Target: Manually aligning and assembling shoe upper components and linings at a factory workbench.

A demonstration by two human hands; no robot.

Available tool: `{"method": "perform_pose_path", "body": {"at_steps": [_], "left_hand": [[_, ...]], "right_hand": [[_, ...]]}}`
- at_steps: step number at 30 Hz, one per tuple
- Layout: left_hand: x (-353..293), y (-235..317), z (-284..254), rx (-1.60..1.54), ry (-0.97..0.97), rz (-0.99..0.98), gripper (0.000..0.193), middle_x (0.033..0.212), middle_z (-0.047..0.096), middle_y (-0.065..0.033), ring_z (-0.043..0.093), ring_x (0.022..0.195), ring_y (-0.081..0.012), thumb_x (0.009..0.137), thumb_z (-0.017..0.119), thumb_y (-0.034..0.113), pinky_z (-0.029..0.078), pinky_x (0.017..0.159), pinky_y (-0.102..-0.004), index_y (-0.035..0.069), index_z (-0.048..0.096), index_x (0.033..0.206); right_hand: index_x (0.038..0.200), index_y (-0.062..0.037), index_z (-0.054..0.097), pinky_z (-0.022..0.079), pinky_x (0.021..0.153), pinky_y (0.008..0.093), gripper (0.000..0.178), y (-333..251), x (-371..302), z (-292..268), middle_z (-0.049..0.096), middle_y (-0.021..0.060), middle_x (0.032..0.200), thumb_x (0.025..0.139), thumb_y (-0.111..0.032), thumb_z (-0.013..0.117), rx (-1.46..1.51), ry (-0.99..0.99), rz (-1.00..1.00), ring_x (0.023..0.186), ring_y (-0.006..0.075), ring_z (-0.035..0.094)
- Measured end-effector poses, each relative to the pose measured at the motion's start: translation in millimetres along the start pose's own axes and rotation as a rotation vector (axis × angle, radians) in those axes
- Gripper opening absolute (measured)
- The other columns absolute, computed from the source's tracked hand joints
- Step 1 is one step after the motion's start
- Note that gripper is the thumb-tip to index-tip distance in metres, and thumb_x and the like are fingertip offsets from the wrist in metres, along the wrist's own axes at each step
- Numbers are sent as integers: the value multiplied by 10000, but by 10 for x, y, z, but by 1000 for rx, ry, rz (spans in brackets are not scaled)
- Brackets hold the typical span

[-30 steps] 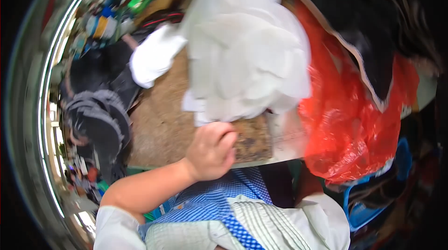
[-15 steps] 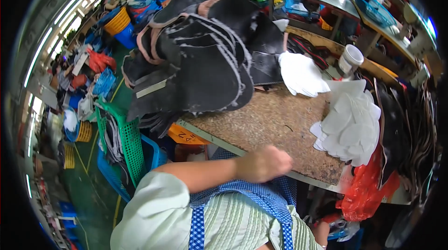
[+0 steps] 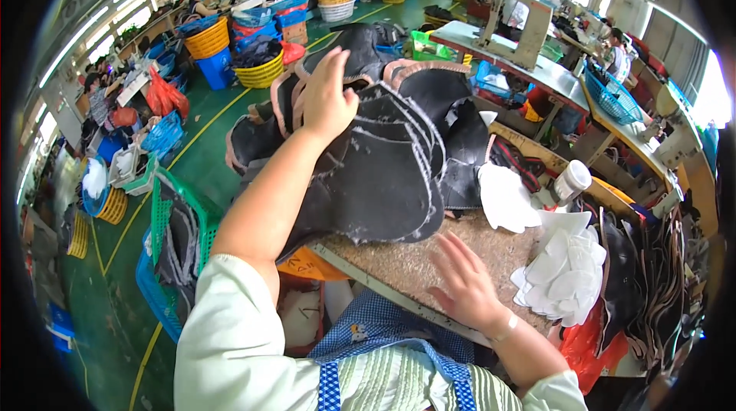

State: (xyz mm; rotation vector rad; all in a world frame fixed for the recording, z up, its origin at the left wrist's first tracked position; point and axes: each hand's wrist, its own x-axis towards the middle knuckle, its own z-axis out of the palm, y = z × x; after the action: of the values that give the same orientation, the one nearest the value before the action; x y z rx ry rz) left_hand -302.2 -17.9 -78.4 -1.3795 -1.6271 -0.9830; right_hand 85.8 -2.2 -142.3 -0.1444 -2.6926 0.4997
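The left hand [image 3: 328,100] is raised at the far left side of a stack of black cut pieces [image 3: 376,189], its fingers straight and close together and its thumb set apart; nothing shows in its grip, and whether it touches the stack cannot be told. The right hand [image 3: 469,288] is spread wide and slightly blurred above the brown board [image 3: 383,261], just beside the stack's near right edge, with nothing seen in its fingers. The stack thus lies between the two hands, mostly right of the left hand and left of the right one, its pale, fuzzy rims fanned out. The step in hand looks like arranging or getting at these pieces, though neither hand appears to have a hold. From this pose, handling them calls for bringing the fingers down to the layered edges and closing on as many sheets as are wanted, since loosely fanned layers could slide apart. Beyond the right hand lies a white bundle [image 3: 506,200], with a white tub [image 3: 573,181] farther off to its right; a pile of white pieces [image 3: 567,273] sits to the right of that hand, above some red plastic [image 3: 586,353]. Below the left hand, off to its left, stands a green basket [image 3: 208,223]
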Motion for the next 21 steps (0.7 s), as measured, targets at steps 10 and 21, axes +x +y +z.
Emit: {"method": "perform_pose_path", "body": {"at_steps": [10,21], "left_hand": [[874,-694,483,-89,-803,106,225,931,698,-149,663,916,-311,759,573,32,519,810,-372,44,706,940],[1922,1157,-913,490,177,281,241,944,696,-137,675,824,-322,886,556,129,537,672,-420,174,694,1079]], "right_hand": [[1494,-145,341,237,1127,565,845,497,881,726,161,137,1597,777,-361,731,-324,-152,-96,1480,347,119],[1497,-69,279,300,1118,496,883,346,703,466,352,194,1507,799,-321,756,801,182,52,1416,338,318]]}}
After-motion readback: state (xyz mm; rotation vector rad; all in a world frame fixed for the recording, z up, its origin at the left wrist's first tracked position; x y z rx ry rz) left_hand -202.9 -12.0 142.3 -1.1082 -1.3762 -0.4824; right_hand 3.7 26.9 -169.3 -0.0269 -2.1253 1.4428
